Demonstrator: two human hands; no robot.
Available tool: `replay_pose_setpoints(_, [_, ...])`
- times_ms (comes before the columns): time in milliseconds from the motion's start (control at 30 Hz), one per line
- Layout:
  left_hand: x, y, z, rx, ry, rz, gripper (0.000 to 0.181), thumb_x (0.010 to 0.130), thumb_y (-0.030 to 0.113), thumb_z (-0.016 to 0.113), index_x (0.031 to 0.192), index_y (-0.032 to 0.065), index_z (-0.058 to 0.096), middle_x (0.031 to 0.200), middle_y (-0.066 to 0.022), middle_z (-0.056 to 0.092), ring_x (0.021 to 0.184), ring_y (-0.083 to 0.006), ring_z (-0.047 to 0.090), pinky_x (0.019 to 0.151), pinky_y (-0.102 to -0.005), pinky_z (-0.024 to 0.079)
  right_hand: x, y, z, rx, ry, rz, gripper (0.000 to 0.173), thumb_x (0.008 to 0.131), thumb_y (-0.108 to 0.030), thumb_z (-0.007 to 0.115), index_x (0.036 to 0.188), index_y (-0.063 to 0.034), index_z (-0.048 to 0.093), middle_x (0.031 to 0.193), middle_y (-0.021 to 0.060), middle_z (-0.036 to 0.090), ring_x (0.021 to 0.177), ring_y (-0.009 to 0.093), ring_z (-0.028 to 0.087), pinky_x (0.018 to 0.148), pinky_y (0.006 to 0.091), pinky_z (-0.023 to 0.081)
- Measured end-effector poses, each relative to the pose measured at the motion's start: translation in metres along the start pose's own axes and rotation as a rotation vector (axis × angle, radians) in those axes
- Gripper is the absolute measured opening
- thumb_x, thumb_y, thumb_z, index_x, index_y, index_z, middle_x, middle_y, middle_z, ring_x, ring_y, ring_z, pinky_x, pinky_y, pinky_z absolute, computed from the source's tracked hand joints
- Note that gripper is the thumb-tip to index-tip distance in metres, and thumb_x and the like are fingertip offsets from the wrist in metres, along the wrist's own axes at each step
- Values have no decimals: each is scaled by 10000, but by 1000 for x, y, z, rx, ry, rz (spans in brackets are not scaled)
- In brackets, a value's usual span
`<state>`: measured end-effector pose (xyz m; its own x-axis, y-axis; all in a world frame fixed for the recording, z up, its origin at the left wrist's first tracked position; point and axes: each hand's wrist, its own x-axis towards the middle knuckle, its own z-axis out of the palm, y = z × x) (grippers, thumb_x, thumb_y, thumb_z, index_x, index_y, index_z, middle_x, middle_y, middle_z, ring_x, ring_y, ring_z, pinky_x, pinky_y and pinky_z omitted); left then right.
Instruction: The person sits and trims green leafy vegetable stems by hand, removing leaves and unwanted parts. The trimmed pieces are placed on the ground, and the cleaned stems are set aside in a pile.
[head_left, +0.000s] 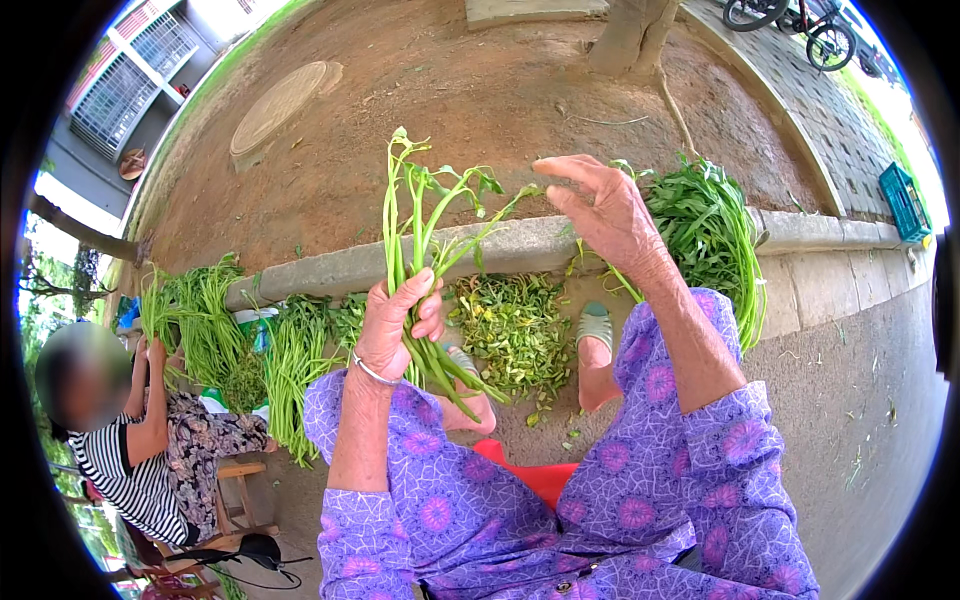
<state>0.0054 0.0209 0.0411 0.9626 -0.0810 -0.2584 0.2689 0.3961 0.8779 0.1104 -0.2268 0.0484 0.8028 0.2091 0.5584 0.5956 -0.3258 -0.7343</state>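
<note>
My left hand (405, 322), with a bangle at its wrist, is closed around a bunch of leafy green stems (420, 247), likely water spinach. Most leaves are off these stems; a few small ones stay at the tips. My right hand (604, 210) is raised to the right of the bunch, thumb and forefinger apart. The leafy tip of one stem reaches close to those fingertips, and I see nothing gripped between them. On the ground between my sandalled feet lies a heap of plucked green and yellow leaves (514, 330).
A large leafy bunch (705, 217) lies beside my right knee. More long-stemmed greens (292, 375) lie to my left. A concrete kerb (517, 244) crosses ahead, with bare soil beyond. At far left a seated person (142, 450) handles greens. A teal crate (904, 202) stands far right.
</note>
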Motion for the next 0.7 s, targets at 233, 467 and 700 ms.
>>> replay_pose_setpoints(233, [-2, 0, -2, 17, -2, -2, 213, 915, 216, 577, 925, 5, 548, 612, 7, 477, 429, -65, 400, 452, -244, 373, -4, 1, 4, -63, -149, 118, 213, 792, -117, 597, 981, -43, 665, 792, 176, 649, 737, 323, 646, 678, 381, 506])
replay_pose_setpoints(467, [0, 0, -3, 33, 15, 3, 214, 902, 209, 597, 919, -1, 561, 608, 6, 479, 431, -64, 406, 449, -244, 380, -5, 4, -1, -150, -120, 48, 124, 788, -110, 577, 824, -11, 642, 758, 174, 636, 715, 349, 623, 647, 405, 493])
replay_pose_setpoints(700, [1, 0, -2, 84, 64, 6, 198, 888, 196, 617, 905, 4, 571, 607, 6, 485, 434, -65, 411, 450, -241, 385, -2, 2, 1, -226, -112, 105, 130, 783, -111, 548, 760, -7, 622, 674, 175, 617, 633, 329, 613, 602, 401, 482])
